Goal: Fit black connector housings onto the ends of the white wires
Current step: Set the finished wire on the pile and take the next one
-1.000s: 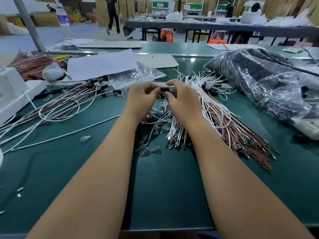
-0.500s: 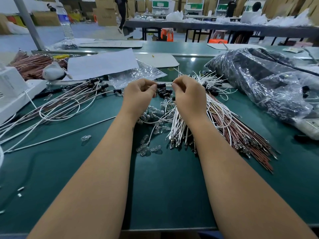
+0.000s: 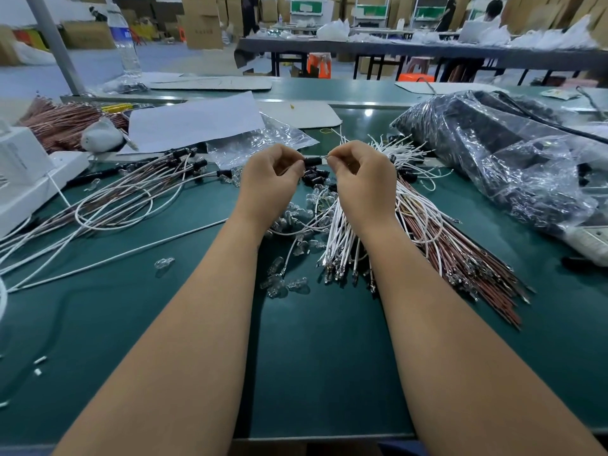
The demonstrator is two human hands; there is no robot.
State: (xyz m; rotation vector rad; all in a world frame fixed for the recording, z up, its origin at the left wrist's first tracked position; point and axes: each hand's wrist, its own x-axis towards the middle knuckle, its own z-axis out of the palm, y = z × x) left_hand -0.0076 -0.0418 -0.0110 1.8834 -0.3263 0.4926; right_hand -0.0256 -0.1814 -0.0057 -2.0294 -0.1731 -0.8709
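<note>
Both bare forearms reach forward side by side, wrists slightly bent. The left hand (image 3: 269,174) curls its fingers, its grip a thumb-and-forefinger pinch at the fingertips. The right hand (image 3: 363,174) mirrors it, knuckles up, its pinching grip facing the left grip, close but apart.

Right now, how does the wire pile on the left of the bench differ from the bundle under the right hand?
The left wire pile sprawls in loose loops; the right bundle lies straight and packed. Several left pile wires already carry black connector housings at their far ends; the right bundle's near ends show bare metal terminals. Both mix white and reddish-brown wires on the green bench.
</note>
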